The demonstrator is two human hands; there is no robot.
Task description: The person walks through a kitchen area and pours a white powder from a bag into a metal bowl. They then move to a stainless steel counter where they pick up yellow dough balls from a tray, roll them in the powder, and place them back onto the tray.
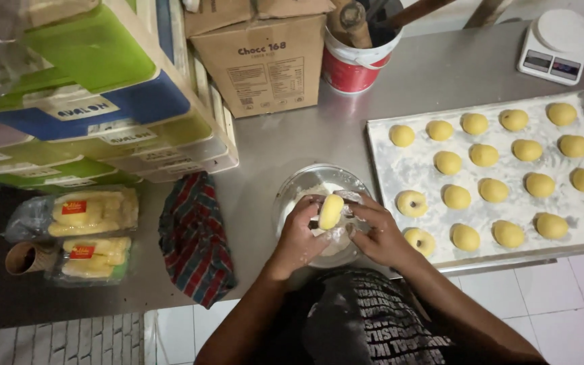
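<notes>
My left hand (pixel 299 236) and my right hand (pixel 378 233) meet over a clear glass bowl (pixel 295 186) holding white flour. Between the fingertips of both hands I hold a yellow dough disc (pixel 330 211), tilted on edge above the bowl. Flour dusts my fingers. To the right lies a floured metal baking tray (pixel 400 165) with several round yellow dough pieces (pixel 484 155) set in rows; two near pieces show a dark filling spot.
A checked cloth (pixel 196 236) lies left of the bowl. Two packs of yellow blocks (pixel 92 211) sit at far left beside stacked green and blue boxes (pixel 96 88). A cardboard box (pixel 265 61), a red and white bucket (pixel 356 64) and a white scale (pixel 554 44) stand at the back.
</notes>
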